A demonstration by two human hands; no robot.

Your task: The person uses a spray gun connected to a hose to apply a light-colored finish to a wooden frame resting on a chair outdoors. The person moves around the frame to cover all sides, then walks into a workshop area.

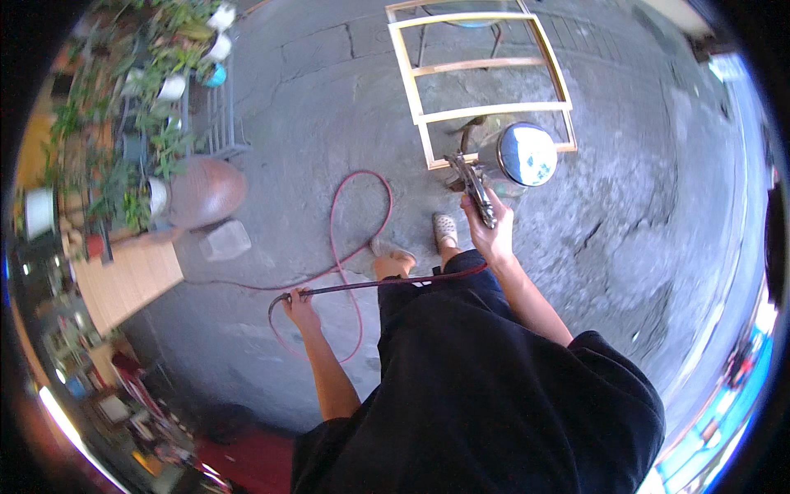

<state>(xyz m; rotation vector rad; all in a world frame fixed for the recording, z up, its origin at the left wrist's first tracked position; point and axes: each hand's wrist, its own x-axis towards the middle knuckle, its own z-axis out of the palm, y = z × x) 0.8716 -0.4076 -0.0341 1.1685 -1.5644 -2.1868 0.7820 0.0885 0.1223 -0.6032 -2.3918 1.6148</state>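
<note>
My right hand (pixel 492 230) is closed round the handle of a metal spray gun (pixel 476 188), held out in front of me. A shiny, round-lidded cup (pixel 527 154) sits at the gun's right side. Just beyond stands a pale wooden frame (pixel 492 108) with crossbars, its near end partly behind the gun and cup. On the left, my left hand (pixel 301 309) grips a dark red hose (pixel 362 287). From there the hose stretches across my legs toward the right hand, and the rest loops over the ground.
Potted plants (pixel 164 144) crowd the left side beside a metal rack (pixel 220 119). A big brown clay jar (pixel 206 192), a whitish plastic container (pixel 226 240) and a wooden board (pixel 127 284) stand near them. The concrete ground (pixel 625 222) is cracked and rough at right.
</note>
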